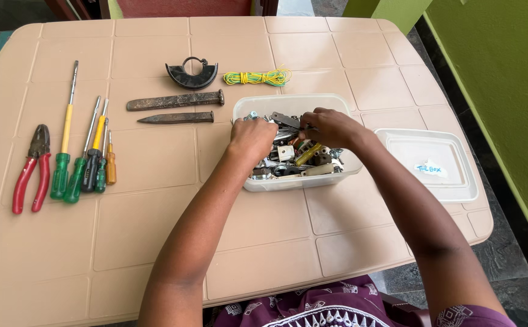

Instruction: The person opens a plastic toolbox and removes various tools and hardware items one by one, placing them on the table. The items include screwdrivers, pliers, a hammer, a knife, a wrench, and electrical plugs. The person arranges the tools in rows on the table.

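Note:
A clear plastic box [336, 172] full of mixed small metal parts and fittings stands on the beige plastic table [155, 224]. Both my hands are inside it. My left hand [250, 140] is curled over the left side of the pile, fingers down among the parts. My right hand [330, 126] reaches in from the right, its fingers pinching a flat grey metal piece [285, 119] near the box's far side. What the left hand grips is hidden under its knuckles.
The box's lid [429, 163] lies to the right. Two dark chisels [176, 100], a black curved guard [191, 75] and a coil of yellow-green wire [257, 77] lie behind the box. Several screwdrivers [85, 151] and red-handled pliers [32, 169] are at the left.

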